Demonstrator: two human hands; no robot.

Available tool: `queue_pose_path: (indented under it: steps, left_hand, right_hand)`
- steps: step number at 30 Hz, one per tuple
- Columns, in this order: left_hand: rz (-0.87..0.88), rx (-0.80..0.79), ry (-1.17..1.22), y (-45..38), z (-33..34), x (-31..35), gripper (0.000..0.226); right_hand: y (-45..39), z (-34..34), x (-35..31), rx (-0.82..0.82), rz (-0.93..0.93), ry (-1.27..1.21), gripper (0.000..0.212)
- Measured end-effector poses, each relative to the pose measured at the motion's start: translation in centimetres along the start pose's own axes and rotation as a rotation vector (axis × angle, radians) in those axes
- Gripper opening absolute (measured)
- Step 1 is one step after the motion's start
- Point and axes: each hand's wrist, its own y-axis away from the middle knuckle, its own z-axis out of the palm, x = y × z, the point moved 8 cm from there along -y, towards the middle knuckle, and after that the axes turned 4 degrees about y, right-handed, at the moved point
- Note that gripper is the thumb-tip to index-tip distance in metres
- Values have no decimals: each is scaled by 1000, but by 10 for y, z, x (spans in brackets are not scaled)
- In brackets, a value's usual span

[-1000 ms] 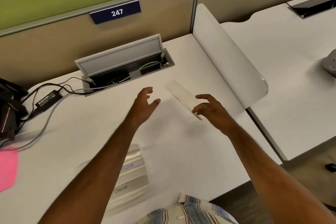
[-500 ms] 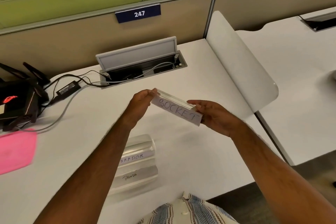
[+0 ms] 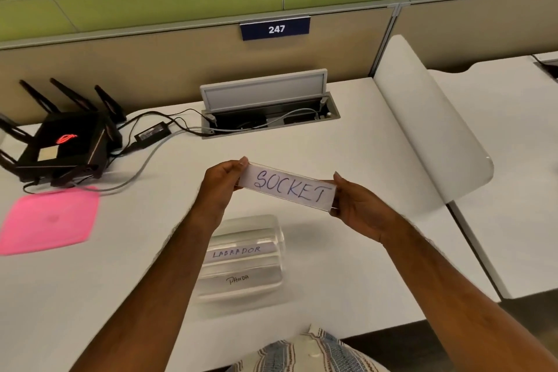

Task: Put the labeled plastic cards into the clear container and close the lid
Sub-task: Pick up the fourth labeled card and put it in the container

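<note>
Cards: one held (image 3: 287, 189), two in container (image 3: 241, 260), two hands (image 3: 219, 187)

We see a clear, glossy plastic card (image 3: 287, 190) with a matt white paper label, a transparent smooth plastic container (image 3: 241, 263), a matt white desk (image 3: 347, 266), and a smooth pink lid (image 3: 49, 219).

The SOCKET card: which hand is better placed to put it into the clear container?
Probably the left hand: it holds the SOCKET card almost above the clear container. The right hand is farther aside.
</note>
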Motion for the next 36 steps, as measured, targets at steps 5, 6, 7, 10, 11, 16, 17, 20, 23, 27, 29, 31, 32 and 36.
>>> queue_pose_path:
  steps: [5,6,7,10,11,16,17,20,23,27,29,31,32,36]
  left_hand:
    - [-28,73,51,17,-34,-11,26]
    - [-42,77,55,20,-40,-14,27]
    - [-60,77,58,23,-47,-17,27]
    - [-123,64,99,33,-65,-24,28]
    - [-139,63,130,37,-72,-26,27]
    - [-133,67,232,54,-101,-24,13]
    - [-126,62,242,57,-106,-23,11]
    - [-111,44,280,64,-118,-23,13]
    - [-118,43,288,69,-129,-29,21]
    - [-101,-26,227,75,-136,-34,24]
    - [-88,-44,208,77,-140,-35,25]
    - [-73,-41,196,79,-144,-36,26]
    - [-65,-34,186,79,-147,-36,25]
    - [-34,11,159,81,-155,-35,24]
  right_hand:
    - [-5,11,6,0,-73,92,47]
    - [-6,15,8,6,-85,129,49]
    - [-8,19,10,13,-91,163,49]
    - [-12,30,17,26,-104,217,44]
    - [-13,34,19,30,-106,221,43]
    - [-20,52,28,36,-99,224,46]
    - [-21,55,30,33,-95,219,45]
    - [-24,65,36,10,-82,196,42]
    - [-27,76,41,-19,-77,214,39]
    - [-30,86,46,-17,-76,213,43]
    - [-30,89,49,-11,-79,205,44]
    - [-30,92,51,-14,-81,214,43]
    - [-30,93,51,-18,-81,219,42]
    - [-29,96,54,-13,-80,228,43]
